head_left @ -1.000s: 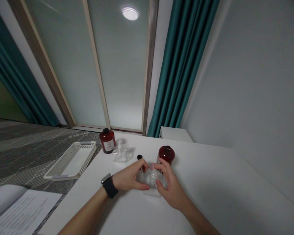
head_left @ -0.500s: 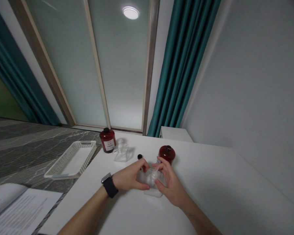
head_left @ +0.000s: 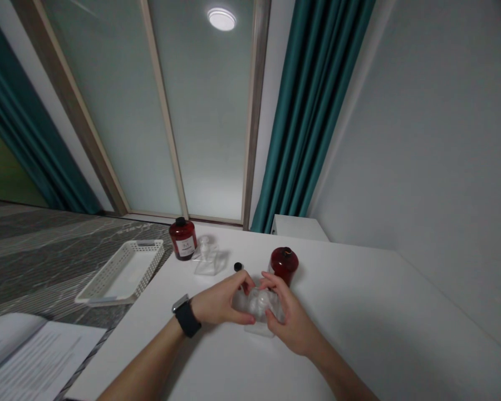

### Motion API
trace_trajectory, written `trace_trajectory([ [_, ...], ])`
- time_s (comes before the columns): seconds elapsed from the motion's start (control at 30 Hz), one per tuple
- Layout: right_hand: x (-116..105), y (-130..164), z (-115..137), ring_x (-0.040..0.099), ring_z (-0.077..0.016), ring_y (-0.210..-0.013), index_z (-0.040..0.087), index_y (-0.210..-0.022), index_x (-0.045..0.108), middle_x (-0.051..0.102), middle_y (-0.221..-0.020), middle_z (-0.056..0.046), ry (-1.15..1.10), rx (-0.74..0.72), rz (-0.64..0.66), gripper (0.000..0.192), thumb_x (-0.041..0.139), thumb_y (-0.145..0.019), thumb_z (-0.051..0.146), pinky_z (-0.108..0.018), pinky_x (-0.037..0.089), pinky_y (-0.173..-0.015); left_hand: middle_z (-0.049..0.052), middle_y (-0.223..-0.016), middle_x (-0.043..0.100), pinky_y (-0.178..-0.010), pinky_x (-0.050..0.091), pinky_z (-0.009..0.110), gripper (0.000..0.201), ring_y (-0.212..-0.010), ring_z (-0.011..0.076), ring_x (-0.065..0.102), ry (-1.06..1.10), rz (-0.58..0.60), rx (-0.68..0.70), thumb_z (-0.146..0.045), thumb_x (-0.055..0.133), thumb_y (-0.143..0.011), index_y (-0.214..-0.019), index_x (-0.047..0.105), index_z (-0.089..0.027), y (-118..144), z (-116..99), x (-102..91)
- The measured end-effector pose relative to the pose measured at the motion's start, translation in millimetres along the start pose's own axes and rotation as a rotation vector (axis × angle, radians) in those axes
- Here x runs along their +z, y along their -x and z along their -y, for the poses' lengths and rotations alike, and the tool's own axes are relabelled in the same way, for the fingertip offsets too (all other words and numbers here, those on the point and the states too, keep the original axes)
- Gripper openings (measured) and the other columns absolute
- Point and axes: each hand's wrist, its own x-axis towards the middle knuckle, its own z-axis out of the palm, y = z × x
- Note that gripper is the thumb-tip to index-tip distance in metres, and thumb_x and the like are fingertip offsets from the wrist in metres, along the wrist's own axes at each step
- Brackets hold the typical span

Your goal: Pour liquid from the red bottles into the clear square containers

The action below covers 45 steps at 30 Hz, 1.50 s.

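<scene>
Between my two hands, low over the white table, is a clear glass-like bottle (head_left: 258,303) with a rounded top; its full shape is partly hidden by my fingers. My left hand (head_left: 224,301), with a dark watch on the wrist, curves around its left side, thumb in front and fingers behind. On the opposite side my right hand (head_left: 290,314) curls around it, thumb near the rounded top and fingertips at the back. A black cap (head_left: 237,267) lies just beyond my left fingers. A dark red bottle (head_left: 284,263) stands behind my right hand, its top uncapped.
Farther left stands a capped red bottle (head_left: 182,240) with a white label, beside a second clear item (head_left: 205,259) with a round knob. A white basket (head_left: 148,273) and an open book (head_left: 62,356) lie left of the table (head_left: 359,334).
My right fingers and thumb have shifted slightly around the clear bottle, the fingertips drawing in toward its top. My left hand stays about where it was.
</scene>
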Motion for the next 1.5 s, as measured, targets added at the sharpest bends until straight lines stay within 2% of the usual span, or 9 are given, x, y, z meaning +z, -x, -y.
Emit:
trace_trajectory([
  [0.2,-1,-2,7,0.055,-0.023,-0.117,0.026,-0.138,0.042,0.055,-0.116,-0.006,0.065,0.042,0.01,0.071,0.055,-0.072,0.004,-0.046,0.037,-0.111,0.003,-0.104,0.057,-0.086,0.045,0.035,0.051,-0.095,0.0221,0.054,0.005,0.003,0.003,-0.036,0.082,-0.068,-0.104,0.05,-0.019,0,0,0.3],
  [0.37,-2,-2,9,0.052,-0.0228,-0.122,0.025,-0.14,0.039,0.055,-0.12,-0.007,0.044,0.055,0.033,0.069,0.052,-0.075,0.006,-0.045,0.034,-0.113,0.003,-0.103,0.057,-0.084,0.045,0.034,0.052,-0.094,0.0214,0.054,-0.004,0.003,-0.006,-0.038,0.083,-0.068,-0.104,0.05,-0.019,0,0,0.7],
  [0.53,-3,-3,7,0.055,-0.0233,-0.113,0.025,-0.139,0.043,0.054,-0.112,-0.006,0.072,0.059,0.017,0.063,0.058,-0.079,0.013,-0.044,0.039,-0.107,0.003,-0.104,0.058,-0.083,0.045,0.034,0.053,-0.092,0.022,0.055,-0.022,0.002,-0.027,-0.039,0.083,-0.068,-0.105,0.05,-0.019,-1,-3,0.7],
  [0.7,-3,0,3,0.052,-0.0226,-0.122,0.026,-0.143,0.035,0.055,-0.12,-0.007,0.013,0.057,0.034,0.066,0.053,-0.082,0.01,-0.045,0.033,-0.113,0.003,-0.102,0.058,-0.082,0.045,0.034,0.052,-0.091,0.0216,0.055,-0.055,-0.004,-0.029,-0.038,0.083,-0.068,-0.103,0.051,-0.019,-1,-5,0.2],
  [0.87,-2,0,4,0.054,-0.0224,-0.117,0.027,-0.14,0.039,0.054,-0.114,-0.005,0.052,0.06,0.02,0.062,0.057,-0.083,0.014,-0.042,0.038,-0.108,0.003,-0.103,0.059,-0.081,0.045,0.034,0.053,-0.092,0.0227,0.056,-0.074,-0.024,-0.025,-0.039,0.083,-0.068,-0.106,0.051,-0.019,0,-6,0.1],
  [1.1,-1,-1,4,0.055,-0.0229,-0.118,0.025,-0.143,0.035,0.057,-0.113,-0.007,0.018,0.082,0.006,0.058,0.054,-0.088,0.02,-0.045,0.036,-0.11,0.003,-0.101,0.059,-0.08,0.045,0.033,0.052,-0.089,0.0218,0.057,-0.092,-0.039,-0.017,-0.038,0.083,-0.068,-0.104,0.051,-0.018,0,-6,1.9],
  [1.23,-2,-1,3,0.056,-0.0239,-0.116,0.024,-0.142,0.038,0.057,-0.112,-0.007,0.029,0.095,0.002,0.056,0.055,-0.089,0.022,-0.046,0.038,-0.109,0.003,-0.098,0.06,-0.076,0.044,0.031,0.055,-0.085,0.0212,0.057,-0.143,-0.074,-0.029,-0.044,0.084,-0.066,-0.1,0.05,-0.019,-2,-5,4.7],
  [1.4,-11,-2,6,0.053,-0.0232,-0.126,0.025,-0.146,0.032,0.061,-0.117,-0.007,0.0,0.068,0.053,0.06,0.053,-0.091,0.02,-0.047,0.034,-0.113,0.0,-0.089,0.06,-0.074,0.043,0.029,0.046,-0.08,0.0183,0.056,-0.085,-0.009,-0.029,-0.048,0.082,-0.07,-0.09,0.051,-0.019,0,-7,-1.5],
  [1.5,-18,-3,9,0.053,-0.0218,-0.127,0.026,-0.146,0.03,0.063,-0.122,-0.007,-0.015,0.049,0.128,0.06,0.052,-0.091,0.018,-0.047,0.033,-0.115,-0.001,-0.088,0.058,-0.077,0.045,0.03,0.038,-0.082,0.0173,0.056,-0.023,0.001,-0.024,-0.039,0.077,-0.076,-0.097,0.052,-0.02,1,-8,-4.8],
])
